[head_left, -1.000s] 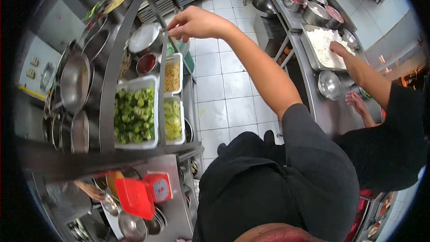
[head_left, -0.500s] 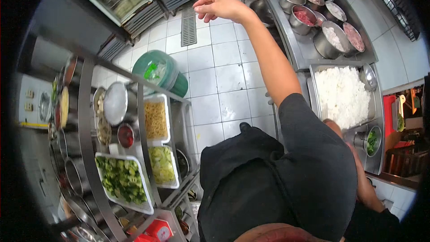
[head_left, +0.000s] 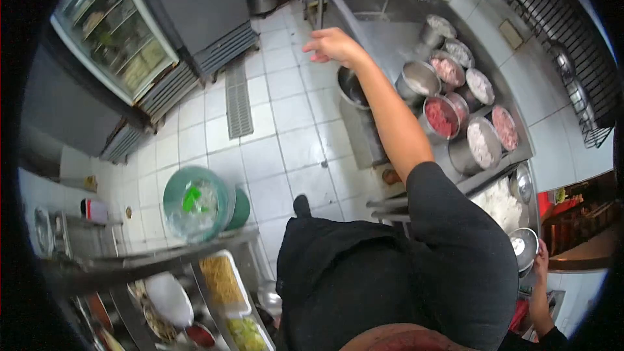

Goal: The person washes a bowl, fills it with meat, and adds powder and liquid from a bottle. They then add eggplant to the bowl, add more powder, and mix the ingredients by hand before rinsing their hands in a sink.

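Observation:
My right hand point(head_left: 335, 47) is stretched out ahead over the tiled floor, fingers loosely apart and nothing in them. Close to it stands a dark pot point(head_left: 351, 88), though the hand appears higher up and apart from it. On the steel counter point(head_left: 390, 32) to the right are several metal pots, among them one of red meat point(head_left: 441, 117) and one of pale pieces point(head_left: 481, 146). At my left side shows a shiny round steel piece point(head_left: 270, 296). A small skin-coloured patch below it may be my left hand, but its fingers are hidden.
A green bin point(head_left: 195, 205) with plastic bags stands on the floor. Lower left, a steel rack holds a noodle tray point(head_left: 222, 279) and a greens tray point(head_left: 247, 333). Fridges point(head_left: 117, 32) line the back left. A co-worker's hand point(head_left: 541, 263) holds a metal bowl point(head_left: 523, 247) near the rice point(head_left: 499, 205).
My view has swung left and forward, bringing the sink and far pots into sight. My right hand stays outstretched and empty. The co-worker's hand now holds up a metal bowl.

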Demonstrator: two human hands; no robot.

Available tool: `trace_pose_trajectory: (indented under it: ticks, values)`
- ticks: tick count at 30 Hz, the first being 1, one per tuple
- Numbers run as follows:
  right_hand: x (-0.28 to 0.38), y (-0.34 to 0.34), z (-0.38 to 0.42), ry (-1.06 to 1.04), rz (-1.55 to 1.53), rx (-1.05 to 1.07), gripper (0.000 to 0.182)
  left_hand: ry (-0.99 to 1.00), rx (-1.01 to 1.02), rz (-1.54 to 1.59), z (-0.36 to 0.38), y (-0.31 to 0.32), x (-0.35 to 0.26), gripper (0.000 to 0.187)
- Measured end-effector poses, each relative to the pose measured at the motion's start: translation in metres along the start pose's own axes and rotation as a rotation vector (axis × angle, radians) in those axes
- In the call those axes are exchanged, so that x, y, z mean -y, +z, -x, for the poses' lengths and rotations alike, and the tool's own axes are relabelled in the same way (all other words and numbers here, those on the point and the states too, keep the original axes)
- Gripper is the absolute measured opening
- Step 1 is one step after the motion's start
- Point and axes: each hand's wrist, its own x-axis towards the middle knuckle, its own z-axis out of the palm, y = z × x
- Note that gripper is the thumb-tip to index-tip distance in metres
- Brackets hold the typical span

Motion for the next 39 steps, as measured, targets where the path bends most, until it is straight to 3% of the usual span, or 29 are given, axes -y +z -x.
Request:
trace_pose_trajectory:
  ticks: [3,5,6,9,10,11,14,17,20,21,23,24,26,28,30,32,34,36,38,39]
  values:
    - [0.010,-0.083,-0.021,0.095,0.080,-0.269,0.062,0.030,0.089,0.041,-0.033,0.051,-0.113,0.007]
    - [-0.015,-0.154,-0.037,0.074,0.060,-0.443,0.062,0.244,0.242,0.130,-0.042,0.110,-0.202,0.006]
    - [-0.015,-0.183,-0.036,0.109,0.035,-0.538,0.061,0.469,0.333,0.217,-0.004,0.169,-0.239,0.004]
    - [-0.042,-0.270,-0.041,0.114,-0.023,-0.771,0.056,0.716,0.414,-0.187,0.015,0.317,-0.376,0.005]
    - [-0.054,-0.289,-0.043,0.112,-0.042,-0.854,0.034,0.791,0.470,-0.345,0.033,0.368,-0.412,0.012]
    - [-0.063,-0.305,-0.044,0.093,-0.095,-0.959,0.019,0.875,0.399,-0.279,0.068,0.427,-0.429,0.019]
    - [-0.124,-0.386,-0.069,0.217,-0.036,-0.970,0.020,1.060,0.334,-0.323,0.123,0.583,-0.473,0.032]
    - [-0.161,-0.440,-0.114,0.202,0.015,-1.047,0.005,1.056,0.408,-0.221,0.174,0.708,-0.484,0.036]
    - [-0.188,-0.471,-0.175,0.287,0.010,-1.135,0.007,1.078,0.454,-0.277,0.214,0.801,-0.489,0.034]
    - [-0.218,-0.497,-0.199,0.231,-0.022,-1.122,0.010,1.043,0.529,-0.259,0.224,0.830,-0.491,0.033]
    - [-0.259,-0.530,-0.256,0.272,0.256,-1.168,0.016,1.060,0.603,-0.332,0.242,0.881,-0.499,0.032]
    - [-0.264,-0.544,-0.277,0.289,0.398,-1.188,0.019,1.068,0.647,-0.366,0.255,0.908,-0.502,0.031]
    - [-0.243,-0.559,-0.334,0.371,0.347,-1.204,0.038,1.102,0.802,-0.421,0.292,0.996,-0.509,0.031]
    - [-0.226,-0.567,-0.378,0.506,0.424,-1.312,0.039,1.122,0.888,-0.494,0.303,1.064,-0.512,0.031]
    - [-0.235,-0.586,-0.414,0.484,0.379,-1.314,0.040,1.227,1.007,-0.636,0.300,1.147,-0.514,0.031]
    - [-0.227,-0.596,-0.441,0.625,0.288,-1.285,0.042,1.117,1.111,-0.706,0.315,1.223,-0.503,0.028]
    - [-0.259,-0.612,-0.479,0.616,0.405,-1.493,0.046,1.153,1.119,-0.833,0.310,1.306,-0.488,0.026]
    - [-0.263,-0.598,-0.515,0.602,0.619,-1.484,0.043,1.204,1.148,-1.012,0.300,1.381,-0.471,0.028]
    - [-0.318,-0.618,-0.540,0.639,0.945,-0.699,0.031,1.138,1.146,-1.131,0.301,1.435,-0.446,0.032]
    - [-0.319,-0.614,-0.542,0.603,0.822,-0.667,0.029,0.997,1.181,-1.131,0.289,1.462,-0.434,0.032]
